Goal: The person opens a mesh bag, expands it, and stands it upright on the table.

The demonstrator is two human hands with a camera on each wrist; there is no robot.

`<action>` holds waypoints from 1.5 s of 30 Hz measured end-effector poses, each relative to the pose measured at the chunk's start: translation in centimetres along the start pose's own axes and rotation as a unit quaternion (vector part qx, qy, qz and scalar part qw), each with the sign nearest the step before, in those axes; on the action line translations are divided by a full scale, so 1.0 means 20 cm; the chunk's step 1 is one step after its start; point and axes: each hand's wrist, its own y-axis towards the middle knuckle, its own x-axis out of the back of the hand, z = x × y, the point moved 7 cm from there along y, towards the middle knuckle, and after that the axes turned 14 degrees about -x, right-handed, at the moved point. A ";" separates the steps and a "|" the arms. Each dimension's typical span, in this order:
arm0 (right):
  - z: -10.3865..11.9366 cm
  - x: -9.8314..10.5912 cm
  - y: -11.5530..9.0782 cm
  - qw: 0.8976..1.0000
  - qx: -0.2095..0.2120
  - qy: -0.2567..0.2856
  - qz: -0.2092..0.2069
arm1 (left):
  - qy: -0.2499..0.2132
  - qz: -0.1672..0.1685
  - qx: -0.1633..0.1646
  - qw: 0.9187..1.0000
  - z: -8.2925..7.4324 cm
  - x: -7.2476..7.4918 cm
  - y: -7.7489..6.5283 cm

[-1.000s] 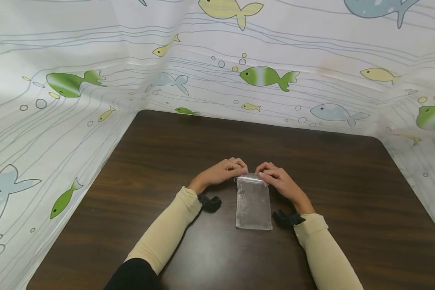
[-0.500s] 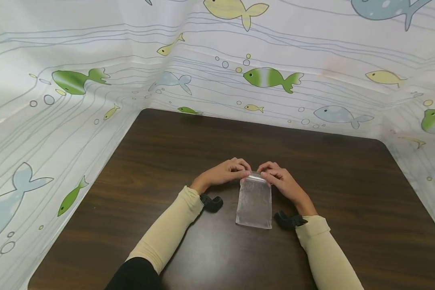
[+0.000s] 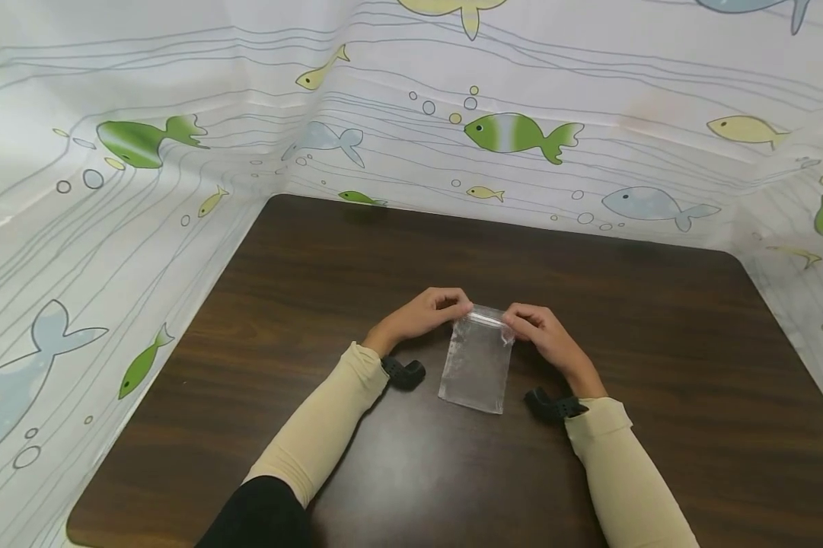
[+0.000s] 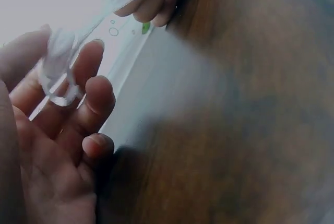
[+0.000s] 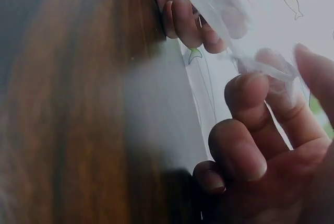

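Stretching lengthwise toward the near side, a clear plastic bag (image 3: 473,371) extends from the zip strip (image 3: 486,319) at its far end. The left hand (image 3: 421,313) pinches it by the strip's left end, the right hand (image 3: 547,335) by the right, so neither is nearer. Beneath is the brown desk (image 3: 356,262); whether the bag's bottom edge touches it, I cannot tell. Beyond hangs a fish-print sheet (image 3: 397,65).

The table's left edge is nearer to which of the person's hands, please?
Left. The left hand pinches the clear bag near its top left corner, closer to the table's left edge; the right hand pinches near the top right corner, farther from it.
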 end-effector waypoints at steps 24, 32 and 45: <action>-0.04 -0.01 -0.02 0.999 -0.025 -0.026 -0.007 | 0.032 0.048 0.014 0.998 0.00 -0.05 0.00; -0.06 0.01 0.01 0.997 -0.055 -0.041 -0.043 | 0.035 0.002 0.012 0.999 0.01 -0.02 -0.01; -0.09 0.17 0.03 0.969 -0.110 0.041 -0.216 | -0.003 -0.048 0.007 0.999 0.04 0.03 0.03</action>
